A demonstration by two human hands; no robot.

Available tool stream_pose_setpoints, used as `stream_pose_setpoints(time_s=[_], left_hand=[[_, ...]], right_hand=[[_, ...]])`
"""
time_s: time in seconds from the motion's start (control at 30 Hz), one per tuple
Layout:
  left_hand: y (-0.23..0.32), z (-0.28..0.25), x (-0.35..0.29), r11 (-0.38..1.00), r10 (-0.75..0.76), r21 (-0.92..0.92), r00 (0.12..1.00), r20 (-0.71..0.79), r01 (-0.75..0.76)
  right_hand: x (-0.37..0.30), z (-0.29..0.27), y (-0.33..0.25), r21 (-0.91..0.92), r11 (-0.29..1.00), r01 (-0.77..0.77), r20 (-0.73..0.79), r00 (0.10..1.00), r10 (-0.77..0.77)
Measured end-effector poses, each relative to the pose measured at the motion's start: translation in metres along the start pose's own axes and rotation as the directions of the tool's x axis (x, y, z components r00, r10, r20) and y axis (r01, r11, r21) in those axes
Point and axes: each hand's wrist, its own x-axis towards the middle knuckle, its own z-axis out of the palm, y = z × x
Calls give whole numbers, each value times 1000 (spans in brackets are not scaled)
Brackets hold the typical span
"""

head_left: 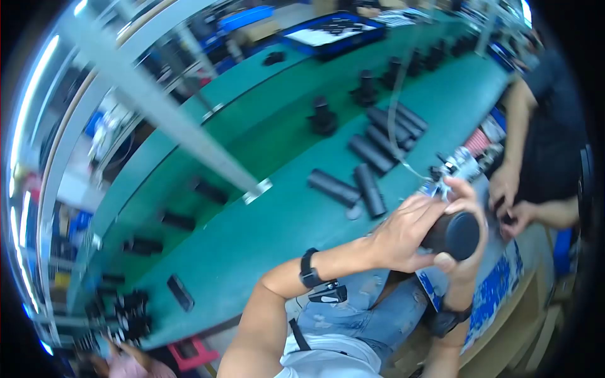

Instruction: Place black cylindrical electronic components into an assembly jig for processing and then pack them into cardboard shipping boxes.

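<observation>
Both my hands are closed around a black cylinder [463, 235] whose flat round end faces up toward me. My left hand [403, 232] wraps it from the left side, its thumb near the rim. Around the right side of the same cylinder curls my right hand [469, 268], with its fingertips at the far edge. Just beyond my fingers stands a small metallic fixture [463, 165], blurred, with a thin pale hose running up from it. Several black tubes lie on the green table, the nearest tube [370, 191] left of the fixture.
Black upright parts [323, 116] line the green belt [277, 148] behind the tubes. A grey post [183, 129] meets the table at the left. A dark phone-like slab [181, 293] lies near the front edge. At the right, a co-worker's hands [509, 211] handle a small dark piece.
</observation>
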Motion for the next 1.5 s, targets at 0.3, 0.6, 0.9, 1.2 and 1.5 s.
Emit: stream_pose_setpoints(time_s=[0.3, 0.6, 0.9, 1.2, 1.5], left_hand=[[-151, -168, -79, 709, -510, 47, 558, -654, 703], [-258, -220, -130, 294, -517, 138, 279, -809, 946], [-220, -277, -86, 369, -194, 535, 626, -756, 760], [-12, -215, -170, 505, 117, 739, 813, -570, 446], [-128, -330, -247, 40, -381, 579, 548, -745, 815]], right_hand=[[-200, 42, 57, 98, 799, -593, -111, 791, 601], [-315, -18, 57, -70, 647, -759, -302, 634, 712], [-315, 20, 74, 133, 573, -808, -188, 547, 815], [-329, 39, 91, -236, 602, -763, -217, 645, 732], [-335, 32, 97, 9, 646, -763, -195, 633, 750]])
